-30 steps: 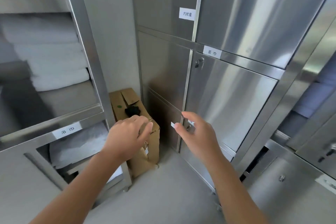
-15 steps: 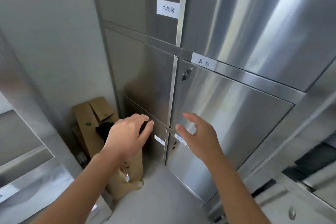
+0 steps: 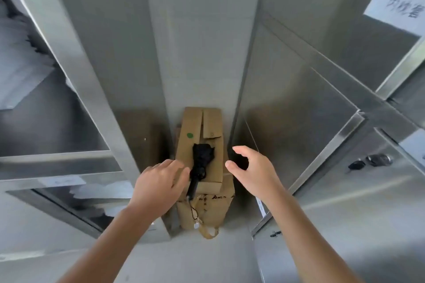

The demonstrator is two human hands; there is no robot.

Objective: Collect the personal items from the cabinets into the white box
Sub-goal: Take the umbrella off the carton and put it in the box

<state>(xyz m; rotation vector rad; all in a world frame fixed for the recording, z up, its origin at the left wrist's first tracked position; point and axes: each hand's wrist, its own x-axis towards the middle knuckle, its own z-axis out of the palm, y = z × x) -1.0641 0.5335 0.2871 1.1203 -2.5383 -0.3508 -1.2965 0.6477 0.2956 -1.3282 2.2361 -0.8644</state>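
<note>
A black folded umbrella (image 3: 200,163) lies on top of a brown cardboard box (image 3: 202,135) standing in the corner between two steel cabinets. Its handle points toward me, with a cord and a small white tag hanging down the box front. My left hand (image 3: 158,184) is just left of the umbrella, fingers loosely curled and almost touching its handle, holding nothing. My right hand (image 3: 253,170) hovers to the right of the box, fingers spread, empty. The white box is not in view.
A steel cabinet (image 3: 69,89) on the left has open shelves with folded white towels (image 3: 20,53). The steel cabinet (image 3: 322,110) on the right has shut doors, paper labels (image 3: 395,7) and a key lock (image 3: 377,159). Grey floor lies below.
The view has swung left and down onto the cardboard box. Both hands have moved from the right cabinet's door toward the box, ending on either side of the umbrella.
</note>
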